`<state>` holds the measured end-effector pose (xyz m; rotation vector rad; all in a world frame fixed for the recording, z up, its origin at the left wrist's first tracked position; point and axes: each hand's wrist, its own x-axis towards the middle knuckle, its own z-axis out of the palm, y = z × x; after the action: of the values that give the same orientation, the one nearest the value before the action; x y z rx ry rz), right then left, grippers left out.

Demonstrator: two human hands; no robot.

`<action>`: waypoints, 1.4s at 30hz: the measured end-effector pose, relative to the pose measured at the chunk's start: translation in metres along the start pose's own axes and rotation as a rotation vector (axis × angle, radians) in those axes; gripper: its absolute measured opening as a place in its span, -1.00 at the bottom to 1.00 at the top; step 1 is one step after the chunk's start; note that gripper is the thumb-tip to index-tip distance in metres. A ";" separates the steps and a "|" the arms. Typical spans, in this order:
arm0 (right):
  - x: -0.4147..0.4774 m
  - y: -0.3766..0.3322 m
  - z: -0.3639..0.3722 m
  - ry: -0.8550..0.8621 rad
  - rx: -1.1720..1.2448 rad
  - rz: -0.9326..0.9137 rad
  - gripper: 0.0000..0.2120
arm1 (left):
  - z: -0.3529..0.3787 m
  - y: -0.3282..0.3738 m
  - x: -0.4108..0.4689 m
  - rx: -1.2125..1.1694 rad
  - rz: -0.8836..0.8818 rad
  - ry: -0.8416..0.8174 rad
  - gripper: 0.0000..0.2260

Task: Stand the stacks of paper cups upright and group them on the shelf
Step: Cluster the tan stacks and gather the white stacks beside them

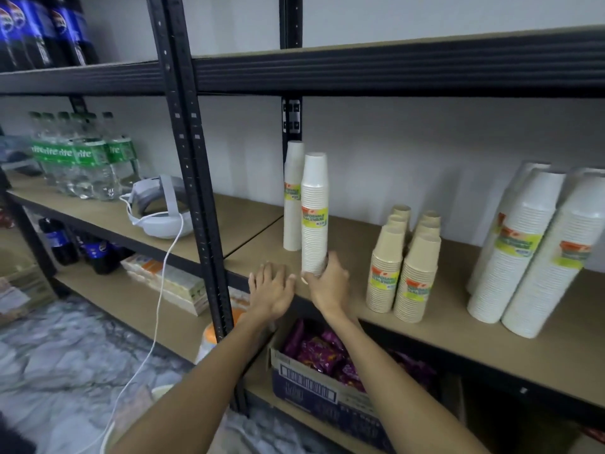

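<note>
A tall white cup stack (pixel 314 211) with a yellow-green label stands upright near the front edge of the wooden shelf (pixel 458 306). My right hand (pixel 329 281) grips its base. My left hand (pixel 271 285) rests flat on the shelf edge just left of it, fingers spread, holding nothing. Behind the held stack, a cream cup stack (pixel 292 198) stands upright by the black post. To the right stand several short beige cup stacks (pixel 402 267), grouped together. At the far right, large white cup stacks (pixel 523 253) lean against the wall.
Black uprights (pixel 193 158) split the shelving. The left bay holds green-label bottles (pixel 82 155) and a white headset (pixel 160 208) with a cable hanging to the floor. A carton of purple snack packets (pixel 320 352) sits on the shelf below. Dark soda bottles (pixel 39 27) stand up top.
</note>
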<state>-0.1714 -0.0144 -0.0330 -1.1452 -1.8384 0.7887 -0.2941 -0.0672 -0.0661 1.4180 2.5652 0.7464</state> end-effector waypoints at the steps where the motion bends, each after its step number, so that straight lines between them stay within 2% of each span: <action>1: -0.013 0.000 -0.010 -0.020 0.004 -0.009 -0.53 | -0.005 -0.002 0.000 -0.008 0.004 -0.037 -0.50; 3: -0.040 0.000 -0.035 -0.067 0.016 -0.018 -0.50 | -0.016 -0.002 -0.009 -0.058 0.059 -0.007 -0.53; 6: -0.075 0.007 -0.071 -0.085 0.067 -0.047 -0.46 | -0.019 0.007 -0.051 -0.135 0.207 0.236 -0.62; 8: -0.094 0.015 -0.095 -0.068 0.106 -0.055 -0.46 | -0.011 0.022 -0.083 -0.157 0.349 0.327 -0.65; 15: -0.132 0.063 -0.179 0.034 0.036 0.045 -0.46 | 0.027 0.111 -0.155 -0.260 0.604 0.375 -0.70; 19: -0.137 0.088 -0.234 0.139 -0.002 0.056 -0.42 | 0.045 0.163 -0.173 -0.288 0.746 0.340 -0.69; 24: -0.120 0.103 -0.276 0.203 -0.039 0.088 -0.50 | 0.071 0.221 -0.171 -0.143 0.716 0.187 -0.69; 30: -0.092 0.120 -0.272 0.221 -0.050 0.118 -0.48 | 0.100 0.236 -0.143 0.173 0.629 0.009 -0.50; 32: -0.086 0.125 -0.266 0.248 -0.050 0.136 -0.47 | 0.106 0.233 -0.142 0.214 0.623 0.010 -0.44; 42: -0.073 0.137 -0.248 0.348 -0.005 0.150 -0.51 | 0.117 0.223 -0.138 0.230 0.695 0.113 -0.52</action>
<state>0.1204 -0.0058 -0.0513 -1.3427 -1.4808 0.6219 -0.0084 -0.0400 -0.0807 2.4567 2.2670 0.6179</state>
